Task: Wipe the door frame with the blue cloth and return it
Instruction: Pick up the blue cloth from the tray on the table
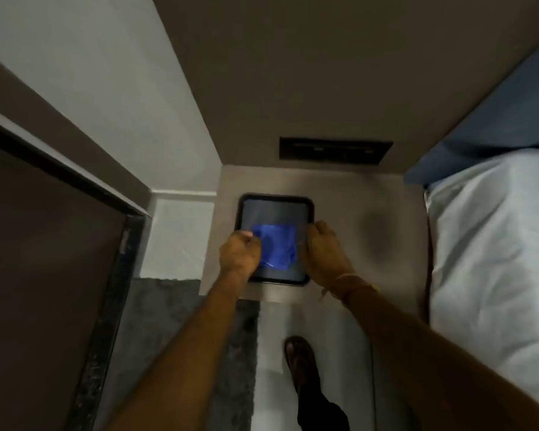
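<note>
Two hands reach forward over one dark tray that sits on a grey bench. Going left to right: at the far left stands one brown door inside its dark door frame, with a pale wall beside it. Next comes the left hand, curled into a loose fist at the tray's left edge, its knuckles touching the left side of the one blue cloth; whether the fingers actually pinch the fabric cannot be told. The blue cloth lies crumpled flat inside the tray, toward its near half, between the two hands. The right hand rests on the tray's right rim with fingers bent down over the edge, just beside the cloth; a thin band circles that wrist. Behind the tray, one dark rectangular panel is set in the brown wall. Below, one foot in a sandal stands on the pale floor. At the far right lies a bed with one white pillow and a blue sheet behind it.
</note>
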`<state>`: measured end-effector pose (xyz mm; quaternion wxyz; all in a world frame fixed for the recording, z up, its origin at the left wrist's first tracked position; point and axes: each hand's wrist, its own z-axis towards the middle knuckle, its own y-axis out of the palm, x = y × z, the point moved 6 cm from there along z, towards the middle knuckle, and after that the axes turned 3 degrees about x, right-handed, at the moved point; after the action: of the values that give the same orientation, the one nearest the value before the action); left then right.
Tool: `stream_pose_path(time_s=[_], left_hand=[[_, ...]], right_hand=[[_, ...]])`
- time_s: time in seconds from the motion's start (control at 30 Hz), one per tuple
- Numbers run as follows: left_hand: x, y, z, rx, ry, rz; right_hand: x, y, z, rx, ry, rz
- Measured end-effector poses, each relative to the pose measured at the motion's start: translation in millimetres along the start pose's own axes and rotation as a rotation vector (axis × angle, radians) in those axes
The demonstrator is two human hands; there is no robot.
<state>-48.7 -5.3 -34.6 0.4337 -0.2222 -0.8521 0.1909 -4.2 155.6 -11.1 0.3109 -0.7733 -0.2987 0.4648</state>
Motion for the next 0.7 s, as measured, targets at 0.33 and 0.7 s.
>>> stream_pose_path(time_s=[0.33,0.7], left_hand=[[-65,74,93,-0.061,-0.064,0.220],[-75,86,111,-0.077,-0.167,0.048]], right_hand=[[62,115,80,-0.073,0.258,0.094],[75,131,83,0.043,0.297,0.254]])
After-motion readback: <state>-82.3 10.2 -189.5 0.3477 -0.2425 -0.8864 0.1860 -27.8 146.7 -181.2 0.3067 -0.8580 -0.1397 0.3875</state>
